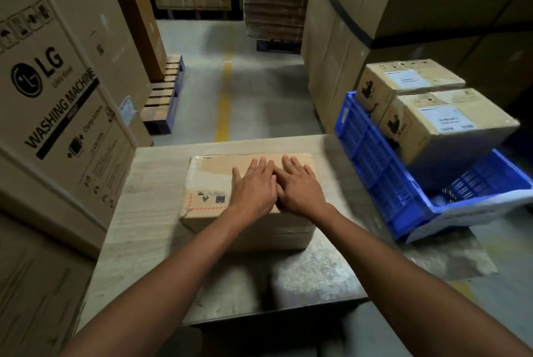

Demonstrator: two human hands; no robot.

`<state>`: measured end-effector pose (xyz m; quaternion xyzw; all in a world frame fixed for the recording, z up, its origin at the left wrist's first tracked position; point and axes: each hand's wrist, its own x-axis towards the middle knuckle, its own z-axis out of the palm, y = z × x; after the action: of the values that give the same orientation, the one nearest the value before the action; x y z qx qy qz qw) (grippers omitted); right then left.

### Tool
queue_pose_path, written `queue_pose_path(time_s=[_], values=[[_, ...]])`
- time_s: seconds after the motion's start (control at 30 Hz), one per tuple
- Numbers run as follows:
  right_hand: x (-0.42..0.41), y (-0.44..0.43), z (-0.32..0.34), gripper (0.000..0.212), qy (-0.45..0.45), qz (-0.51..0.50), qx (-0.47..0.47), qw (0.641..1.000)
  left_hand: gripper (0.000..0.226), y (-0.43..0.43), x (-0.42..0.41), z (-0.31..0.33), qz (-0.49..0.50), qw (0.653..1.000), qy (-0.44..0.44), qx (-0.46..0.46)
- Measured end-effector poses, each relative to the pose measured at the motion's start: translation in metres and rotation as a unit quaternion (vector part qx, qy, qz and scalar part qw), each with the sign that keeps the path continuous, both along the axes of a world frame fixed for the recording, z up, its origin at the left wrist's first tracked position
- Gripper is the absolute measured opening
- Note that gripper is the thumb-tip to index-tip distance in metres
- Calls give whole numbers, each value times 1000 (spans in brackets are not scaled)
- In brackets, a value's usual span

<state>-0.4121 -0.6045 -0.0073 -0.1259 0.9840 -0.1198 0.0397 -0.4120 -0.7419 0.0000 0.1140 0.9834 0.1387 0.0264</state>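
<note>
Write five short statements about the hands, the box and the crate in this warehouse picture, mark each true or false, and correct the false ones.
1. The left hand and the right hand lie flat on top of the cardboard box. True.
2. The cardboard box stands on the floor. False: it stands on the table.
3. Two labelled cartons rest in the blue crate. True.
4. The blue crate is to the left of the table. False: it is on the right; the washing machine carton stands on the left.
5. The left hand grips a tape roll. False: its fingers are straight and hold nothing.
</note>
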Motion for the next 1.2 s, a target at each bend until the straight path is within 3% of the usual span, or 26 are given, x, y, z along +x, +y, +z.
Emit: queue_pose_path(time_s=[0.1,0.2,0.27,0.47,0.7,0.83,0.9,1.07,1.13,1.2], values=[[6,3,3,42,73,-14,-62,995,49,-5,2,1,-22,999,26,2],[25,2,-2,27,261,-48,-96,959,25,-14,10,-3,-60,983,175,14],[39,0,-11,20,286,-56,-97,952,14,-16,21,-7,-59,972,227,26],[55,-6,-32,17,299,-75,-95,946,16,-10,40,-13,-41,980,193,32],[44,-8,-2,24,216,-47,-5,975,31,-35,31,-10,-109,980,163,30],[14,-5,14,74,33,-36,60,997,59,-57,0,-1,-28,998,59,-24],[6,-4,10,83,-25,-36,74,996,62,-63,-8,-3,-16,997,-15,-70],[8,-1,2,88,-14,-35,70,997,65,-64,-5,-9,-17,996,-20,-89],[13,-1,2,92,7,-66,50,997,71,-66,-2,-9,64,995,17,-74],[18,-2,3,96,8,-130,10,991,84,-72,0,-5,211,977,9,-37]])
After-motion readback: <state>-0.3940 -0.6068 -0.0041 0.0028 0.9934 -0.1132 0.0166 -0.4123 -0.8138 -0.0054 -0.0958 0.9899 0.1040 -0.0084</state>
